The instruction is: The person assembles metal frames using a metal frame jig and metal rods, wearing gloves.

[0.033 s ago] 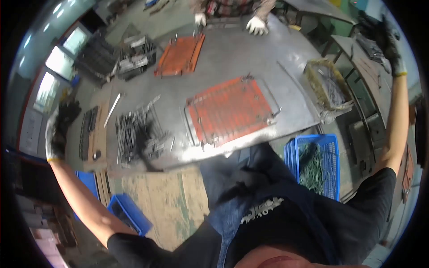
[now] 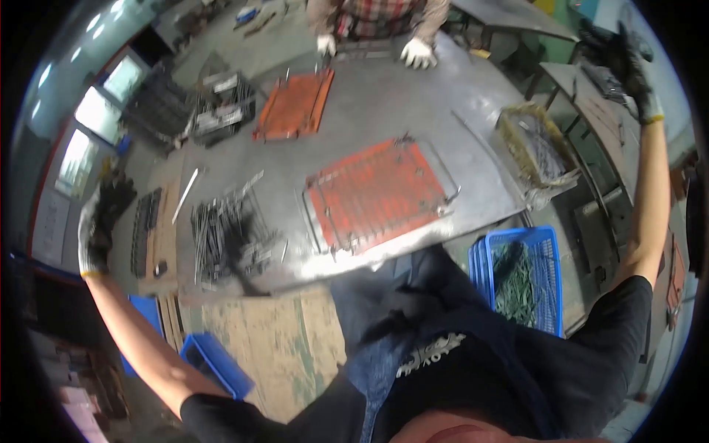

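Both my arms are spread wide and raised beside the metal table [image 2: 384, 96]. My left hand [image 2: 103, 221], in a white glove with a dark palm, is off the table's left side, open and holding nothing I can see. At the far right my right hand [image 2: 631, 81], gloved alike, is up with its fingers apart and slightly blurred. In front of me lies an orange-red plate jig [image 2: 377, 196] with thin metal rods across it and bent wire along its sides. A bundle of metal rods [image 2: 221, 229] rests to its left.
A second orange jig [image 2: 295, 103] lies farther back. Across the table stands a co-worker with white-gloved hands [image 2: 419, 53] at its edge. A yellowish bin [image 2: 509, 136] of metal pieces is at right. Blue baskets [image 2: 557, 288] with green strands stand below; another blue bin [image 2: 229, 369] is lower left.
The whole view has shifted a little, with the table lower in the picture and more of the co-worker showing. My arms stay raised, and the jigs and rods lie as before.
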Available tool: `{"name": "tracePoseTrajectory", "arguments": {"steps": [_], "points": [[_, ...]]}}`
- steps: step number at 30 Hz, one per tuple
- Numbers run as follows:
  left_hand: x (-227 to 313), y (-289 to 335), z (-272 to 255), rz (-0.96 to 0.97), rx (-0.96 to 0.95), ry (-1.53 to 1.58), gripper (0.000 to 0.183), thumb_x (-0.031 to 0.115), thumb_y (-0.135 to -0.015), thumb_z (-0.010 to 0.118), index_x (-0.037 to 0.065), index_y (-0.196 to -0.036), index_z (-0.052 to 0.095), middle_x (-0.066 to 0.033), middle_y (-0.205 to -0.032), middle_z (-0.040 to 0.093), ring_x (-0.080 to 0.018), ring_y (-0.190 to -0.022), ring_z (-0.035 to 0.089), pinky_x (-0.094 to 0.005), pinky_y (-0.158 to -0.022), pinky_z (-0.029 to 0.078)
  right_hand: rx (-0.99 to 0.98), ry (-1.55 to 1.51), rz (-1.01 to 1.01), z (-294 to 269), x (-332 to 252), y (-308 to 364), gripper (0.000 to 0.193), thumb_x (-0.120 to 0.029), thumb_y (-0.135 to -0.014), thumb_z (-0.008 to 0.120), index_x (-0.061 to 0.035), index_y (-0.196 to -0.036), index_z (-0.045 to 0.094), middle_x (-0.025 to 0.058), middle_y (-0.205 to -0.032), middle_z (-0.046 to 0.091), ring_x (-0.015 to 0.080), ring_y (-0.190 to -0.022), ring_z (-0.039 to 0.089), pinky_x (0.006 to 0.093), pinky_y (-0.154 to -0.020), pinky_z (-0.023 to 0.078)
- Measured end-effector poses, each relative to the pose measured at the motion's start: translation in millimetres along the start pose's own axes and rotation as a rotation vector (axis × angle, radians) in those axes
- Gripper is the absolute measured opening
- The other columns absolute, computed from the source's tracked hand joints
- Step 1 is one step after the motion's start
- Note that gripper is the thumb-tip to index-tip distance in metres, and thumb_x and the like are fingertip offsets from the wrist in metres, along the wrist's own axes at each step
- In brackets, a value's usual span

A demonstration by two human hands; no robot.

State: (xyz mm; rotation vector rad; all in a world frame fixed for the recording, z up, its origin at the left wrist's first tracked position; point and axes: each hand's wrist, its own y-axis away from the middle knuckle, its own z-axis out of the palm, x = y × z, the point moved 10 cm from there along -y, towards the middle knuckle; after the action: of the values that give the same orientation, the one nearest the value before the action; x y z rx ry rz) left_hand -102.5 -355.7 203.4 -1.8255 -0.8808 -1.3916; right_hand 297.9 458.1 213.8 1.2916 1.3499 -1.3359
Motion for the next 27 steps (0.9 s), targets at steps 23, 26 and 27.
{"name": "tracePoseTrajectory", "arguments": {"steps": [23, 26, 27], "points": [[-99, 21, 180, -0.214, 0.026, -0.734, 0.046, 0.027, -0.094, 0.056, 0.006, -0.134, 0.049, -0.011, -0.125, 0.06, -0.0146, -0.103, 0.061, -0.0292, -0.089, 0.048, 0.309, 1.34, -0.146, 116, 76, -15, 0.036, -0.036, -0.098, 0.044, -0.0124, -0.119, 0.061, 0.0104, -0.098, 0.068, 0.0272, -0.082, 0.067, 0.0326, -0.077, 0.053], [-191, 30, 215, -0.032, -0.07, -0.604, 0.052, 0.035, -0.094, 0.055, 0.016, -0.141, 0.042, -0.0175, -0.109, 0.066, -0.021, -0.092, 0.067, -0.0337, -0.077, 0.051, 0.307, 1.182, 0.341, 169, 170, -7, 0.044, -0.039, -0.091, 0.05, -0.0155, -0.128, 0.053, 0.0147, -0.116, 0.061, 0.0343, -0.104, 0.06, 0.0437, -0.088, 0.047], [-211, 25, 225, -0.108, -0.075, -0.636, 0.053, 0.037, -0.094, 0.054, 0.018, -0.141, 0.041, -0.0195, -0.109, 0.066, -0.0249, -0.092, 0.067, -0.0357, -0.075, 0.051, 0.351, 1.159, 0.279, 172, 191, -5, 0.044, -0.038, -0.09, 0.051, -0.0139, -0.128, 0.053, 0.0159, -0.116, 0.06, 0.0344, -0.106, 0.058, 0.0442, -0.088, 0.047]]}}
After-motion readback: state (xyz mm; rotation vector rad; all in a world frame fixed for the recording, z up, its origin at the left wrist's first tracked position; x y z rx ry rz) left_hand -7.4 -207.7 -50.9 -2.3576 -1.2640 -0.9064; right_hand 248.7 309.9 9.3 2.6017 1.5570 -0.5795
